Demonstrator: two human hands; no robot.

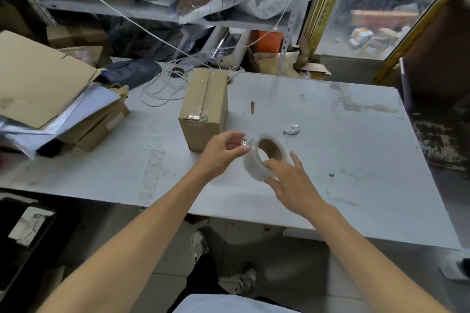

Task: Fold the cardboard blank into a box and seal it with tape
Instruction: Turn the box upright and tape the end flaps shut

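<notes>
A taped box (pixel 203 109) stands closed on the grey bench (pixel 330 160), and just in front of it, to its right, both hands hold a roll of clear tape (pixel 264 157) above the bench top. The right hand (pixel 292 185) cups the roll's near side with fingers spread and lightly curled round it, while the left hand (pixel 221 155) pinches the tape's loose end at the roll's upper left edge between thumb and fingertips. Left of the box lies a pile of flat cardboard (pixel 43 84), behind it a white cord (pixel 165 86).
</notes>
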